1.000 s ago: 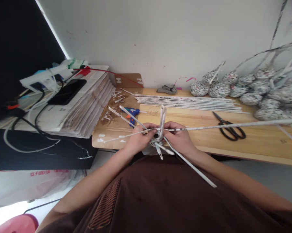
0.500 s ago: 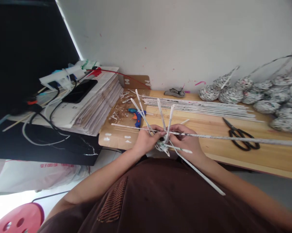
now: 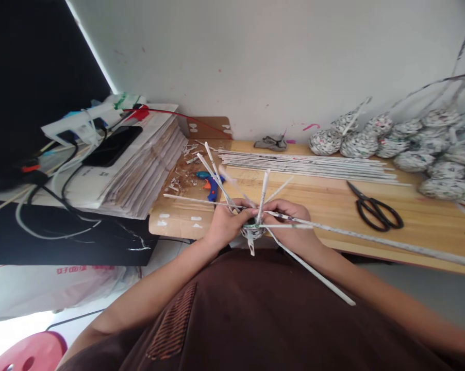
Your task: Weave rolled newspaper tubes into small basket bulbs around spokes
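Observation:
Close to my body, at the table's front edge, I hold a small woven paper piece [image 3: 251,231] with rolled-paper spokes sticking out all round. My left hand [image 3: 227,221] is closed on its left side, thumb pressed near the rim. From the other side my right hand [image 3: 292,221] pinches a long rolled-paper tube [image 3: 371,239] where it meets the weave; the tube runs off to the right. One spoke [image 3: 262,196] stands up between the hands, and another [image 3: 313,265] points down over the brown apron. My fingers hide part of the weave.
Black scissors [image 3: 375,206] lie on the wooden table [image 3: 333,193] at right. Behind are a row of paper tubes [image 3: 313,167] and several woven paper balls [image 3: 358,144]. A blue glue gun [image 3: 212,186] rests on cardboard [image 3: 178,221]; a paper stack [image 3: 139,175] bears a phone [image 3: 112,146].
The woven piece has turned a little in my hands, its spokes now at other angles. The long tube's right end has dropped lower. The whole view has shifted slightly.

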Tool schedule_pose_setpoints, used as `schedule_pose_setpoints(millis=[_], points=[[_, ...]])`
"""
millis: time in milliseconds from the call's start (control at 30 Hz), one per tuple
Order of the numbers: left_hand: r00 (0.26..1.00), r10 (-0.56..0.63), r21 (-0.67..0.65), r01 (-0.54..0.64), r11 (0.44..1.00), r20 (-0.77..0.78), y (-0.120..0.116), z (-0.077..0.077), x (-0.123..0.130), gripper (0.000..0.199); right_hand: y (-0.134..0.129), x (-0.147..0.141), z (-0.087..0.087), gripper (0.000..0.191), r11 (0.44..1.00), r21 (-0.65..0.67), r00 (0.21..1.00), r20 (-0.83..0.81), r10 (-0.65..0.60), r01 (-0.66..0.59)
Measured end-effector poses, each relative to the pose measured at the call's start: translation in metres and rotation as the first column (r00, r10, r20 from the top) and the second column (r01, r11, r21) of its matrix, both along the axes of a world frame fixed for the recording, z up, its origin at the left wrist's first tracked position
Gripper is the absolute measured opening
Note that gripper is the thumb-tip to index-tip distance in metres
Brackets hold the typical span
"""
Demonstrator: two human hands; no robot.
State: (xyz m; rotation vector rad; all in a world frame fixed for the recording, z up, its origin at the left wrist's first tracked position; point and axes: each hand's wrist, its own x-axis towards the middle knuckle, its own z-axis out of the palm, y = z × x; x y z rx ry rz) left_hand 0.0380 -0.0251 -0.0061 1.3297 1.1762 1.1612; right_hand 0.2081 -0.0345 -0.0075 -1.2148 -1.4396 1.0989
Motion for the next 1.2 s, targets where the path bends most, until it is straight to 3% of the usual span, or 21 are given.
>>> schedule_pose_setpoints(millis=[133,433,600,900,1200], points=[[0.997,0.074,-0.015,-0.073,0.997,0.02,-0.002,0.002,0.002,0.021,-0.001,0.002,-0.003,0.015,0.997,0.073,1.0,0.005,-0.018,0.017],[0.987,0.105,-0.083,-0.096,0.992,0.123,-0.003,-0.006,0.007,0.022,-0.001,0.007,-0.002,0.01,0.998,0.062,0.999,0.015,0.03,-0.031],[0.998,0.065,0.045,-0.063,0.997,-0.027,-0.001,-0.004,0.004,0.019,0.006,0.009,-0.006,0.016,0.995,-0.052,0.991,-0.111,0.078,-0.084],[0.988,0.108,0.126,-0.094,0.988,-0.107,0.001,0.002,0.003,0.015,0.015,0.002,-0.003,0.03,0.981,-0.191,0.964,-0.264,-0.01,-0.042],[0.989,0.133,-0.031,-0.131,0.991,0.064,0.005,-0.014,0.001,0.023,0.015,0.0,-0.007,0.023,0.998,0.047,0.983,-0.181,0.038,-0.03]])
